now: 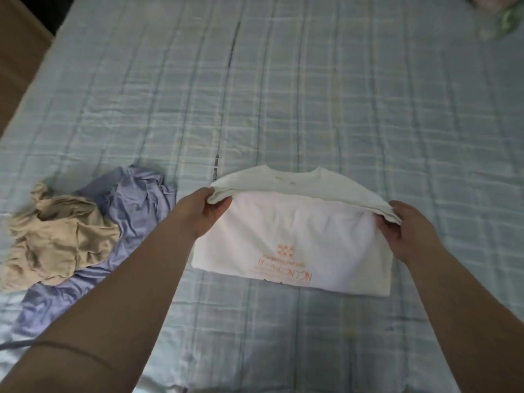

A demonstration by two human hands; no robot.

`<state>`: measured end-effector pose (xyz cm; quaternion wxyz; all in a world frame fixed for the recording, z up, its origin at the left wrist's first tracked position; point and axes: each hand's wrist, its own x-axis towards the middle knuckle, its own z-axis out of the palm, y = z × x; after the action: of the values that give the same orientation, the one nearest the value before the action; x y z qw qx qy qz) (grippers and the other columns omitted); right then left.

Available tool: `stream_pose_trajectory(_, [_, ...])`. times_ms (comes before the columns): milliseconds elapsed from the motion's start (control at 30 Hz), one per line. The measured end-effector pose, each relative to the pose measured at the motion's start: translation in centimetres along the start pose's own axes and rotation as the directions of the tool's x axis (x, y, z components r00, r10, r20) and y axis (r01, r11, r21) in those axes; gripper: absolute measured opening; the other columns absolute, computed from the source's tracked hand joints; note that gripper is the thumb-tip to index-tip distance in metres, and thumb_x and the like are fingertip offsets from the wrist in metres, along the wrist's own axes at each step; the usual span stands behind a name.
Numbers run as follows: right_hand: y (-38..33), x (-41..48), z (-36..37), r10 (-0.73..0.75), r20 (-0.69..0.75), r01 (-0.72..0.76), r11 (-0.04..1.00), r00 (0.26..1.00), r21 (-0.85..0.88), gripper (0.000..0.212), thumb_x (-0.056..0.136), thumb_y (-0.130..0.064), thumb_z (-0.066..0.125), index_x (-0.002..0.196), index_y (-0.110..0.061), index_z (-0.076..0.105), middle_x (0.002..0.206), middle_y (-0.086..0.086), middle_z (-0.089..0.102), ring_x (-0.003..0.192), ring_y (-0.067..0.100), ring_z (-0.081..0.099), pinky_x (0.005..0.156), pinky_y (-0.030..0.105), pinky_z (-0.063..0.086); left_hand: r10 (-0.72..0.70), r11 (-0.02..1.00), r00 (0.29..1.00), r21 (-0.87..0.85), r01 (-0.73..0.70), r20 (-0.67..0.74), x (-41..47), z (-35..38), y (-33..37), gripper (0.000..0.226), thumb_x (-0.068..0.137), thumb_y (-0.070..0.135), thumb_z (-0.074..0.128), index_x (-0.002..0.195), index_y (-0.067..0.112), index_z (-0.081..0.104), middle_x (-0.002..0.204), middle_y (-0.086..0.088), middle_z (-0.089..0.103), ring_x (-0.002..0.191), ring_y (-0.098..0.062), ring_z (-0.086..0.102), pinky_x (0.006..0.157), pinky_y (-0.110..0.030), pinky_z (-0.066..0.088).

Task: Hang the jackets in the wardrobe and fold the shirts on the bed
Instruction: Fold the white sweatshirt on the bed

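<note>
Both forearms enter from the lower edge, with the elbows cut off. A thin band [80, 352] crosses the left forearm.

The shirt [292, 251], white, lies flat on the bed [283, 95] directly ahead, partly folded, collar end away from the person. An orange print faces up on the lower layer and reads upside down from here; the lettering is too blurred to make out.

The left hand [198, 215] pinches the left corner of the collar end, thumb on top and fingers curled beneath. The right hand [408, 232] grips the right corner; its fingertips are hidden under the cloth. Between the two hands the collar end is raised clear of the lower layer and hangs in a shallow arc.

To the left of the shirt, apart from it, a crumpled beige garment [56, 239] lies on top of a lilac garment [136, 211]. The type of either cannot be told. The lilac one runs out of view at the lower left.

Further off, the checked sheet carries a small dark line of text, unreadable. At the far right corner a green and pink bundle [504, 21] is cut off by the edge. At the far left a brown board [17, 52] borders the bed.
</note>
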<state>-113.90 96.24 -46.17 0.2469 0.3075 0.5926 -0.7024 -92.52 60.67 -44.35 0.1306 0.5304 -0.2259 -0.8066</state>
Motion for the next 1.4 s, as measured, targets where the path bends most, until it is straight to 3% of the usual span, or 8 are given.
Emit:
stream_pose_trajectory(167, [-0.8,5.3,4.0,-0.004,-0.001,0.004,0.999,1.000,0.042,0.014,0.099,-0.004,0.049,0.095,-0.008,0.062,0.100,0.017,0.064,0.073,0.021,0.072,0.057,0.028,0.059,0.005,1.000,0.998,0.019,-0.004,-0.058,5.7,3.3,0.7,0.012,0.098,-0.007,0.044,0.096,-0.007,0.056,0.099,-0.026,0.065,0.088,-0.034,0.067,0.069,-0.044,0.062])
stream_pose_trajectory(333, [0.2,9.7,6.8,0.068,-0.016,-0.066,0.994,0.998,0.090,0.004,0.097,-0.010,0.056,0.095,-0.008,0.058,0.066,0.010,0.069,0.066,0.020,0.069,0.055,0.029,0.058,0.002,0.998,0.997,-0.067,-0.007,-0.078,10.2,5.2,-0.2,0.017,0.096,-0.009,0.043,0.083,-0.004,0.054,0.080,-0.022,0.067,0.081,-0.034,0.066,0.090,-0.048,0.056])
stream_pose_trajectory(600, [5.2,10.8,7.0,-0.254,-0.029,0.250,0.962,0.967,-0.109,0.038,0.102,-0.020,0.041,0.141,-0.021,0.042,0.122,0.016,0.064,0.108,0.023,0.067,0.094,0.036,0.055,0.181,0.971,0.981,0.169,-0.168,-0.064,13.9,3.8,-4.8,0.013,0.098,0.005,0.046,0.091,0.011,0.055,0.091,-0.009,0.062,0.081,-0.021,0.064,0.078,-0.034,0.058])
stream_pose_trajectory(700, [7.3,7.9,6.3,-0.453,0.074,0.433,0.774,0.889,-0.462,0.036,0.101,-0.024,0.042,0.136,-0.023,0.050,0.135,0.004,0.060,0.120,0.015,0.059,0.107,0.037,0.045,0.421,0.695,0.896,0.583,-0.420,0.143,12.6,1.6,-6.8,0.023,0.094,0.005,0.051,0.109,0.021,0.059,0.107,0.005,0.065,0.102,-0.013,0.063,0.099,-0.038,0.052])
stream_pose_trajectory(833, [9.9,3.9,3.4,-0.526,0.443,0.573,0.107,0.726,-0.812,0.046,0.102,-0.023,0.036,0.148,-0.019,0.038,0.155,0.000,0.037,0.144,0.014,0.029,0.120,0.031,0.018,0.361,-0.282,0.645,0.738,-0.613,0.674,10.3,-2.7,-8.2,0.047,0.096,0.015,0.046,0.143,0.013,0.046,0.151,-0.006,0.043,0.145,-0.024,0.031,0.121,-0.039,0.022])
stream_pose_trajectory(900, [11.2,3.3,1.6,-0.494,0.557,0.566,-0.149,0.668,-0.811,0.052,0.100,-0.026,0.035,0.151,-0.015,0.034,0.160,0.007,0.029,0.150,0.022,0.018,0.123,0.037,0.011,0.229,-0.585,0.614,0.611,-0.533,0.755,9.3,-4.5,-8.6,0.055,0.099,0.027,0.039,0.152,0.015,0.035,0.161,-0.012,0.026,0.152,-0.032,0.012,0.122,-0.051,0.014])
stream_pose_trajectory(1200, [14.5,5.9,-2.5,-0.409,0.511,0.343,-0.417,0.756,-0.842,0.061,0.100,-0.041,0.023,0.156,-0.018,0.021,0.163,0.012,0.020,0.150,0.032,0.015,0.122,0.051,0.008,0.160,-0.747,0.724,0.562,-0.355,0.671,10.9,-8.6,-10.9,0.063,0.102,0.052,0.015,0.159,0.026,0.016,0.165,-0.011,0.012,0.153,-0.031,0.003,0.121,-0.057,0.010])
stream_pose_trajectory(1400, [14.0,5.6,-2.3,-0.397,0.507,0.394,-0.334,0.765,-0.856,0.062,0.097,-0.042,0.028,0.155,-0.021,0.027,0.162,0.009,0.023,0.150,0.030,0.017,0.122,0.048,0.009,0.189,-0.706,0.718,0.601,-0.374,0.670,10.1,-8.0,-10.7,0.060,0.101,0.046,0.023,0.157,0.024,0.024,0.163,-0.012,0.021,0.153,-0.032,0.009,0.122,-0.056,0.008])
